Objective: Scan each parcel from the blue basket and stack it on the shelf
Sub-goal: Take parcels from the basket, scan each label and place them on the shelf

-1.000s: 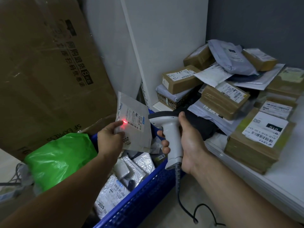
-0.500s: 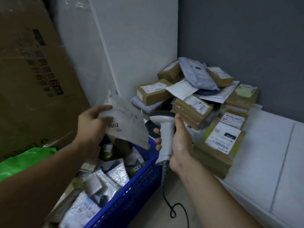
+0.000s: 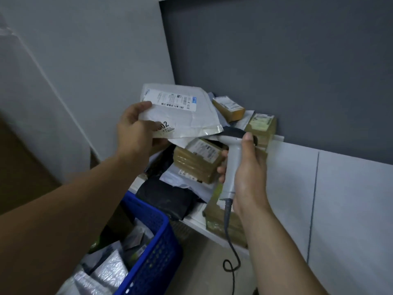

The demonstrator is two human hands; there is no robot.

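My left hand [image 3: 136,130] grips a flat grey mailer parcel [image 3: 182,111] by its near left corner, label side up, holding it above the pile of parcels [image 3: 200,160] on the white shelf [image 3: 297,188]. My right hand [image 3: 246,167] is wrapped round the handle of a grey barcode scanner [image 3: 231,158], upright beside the pile, its cable [image 3: 230,252] hanging down. The blue basket [image 3: 157,252] stands at the lower left with several grey and silver bagged parcels [image 3: 106,271] inside.
The pile holds brown taped boxes [image 3: 229,107], a black bag [image 3: 165,196] and white mailers, pushed into the corner by a white panel [image 3: 85,60] and a dark grey wall [image 3: 276,60]. Bare white shelf surface stretches to the right of the pile.
My left hand has lifted the mailer up from over the basket and carried it right, over the shelf pile. The red scan light is gone. The view has swung right and up.
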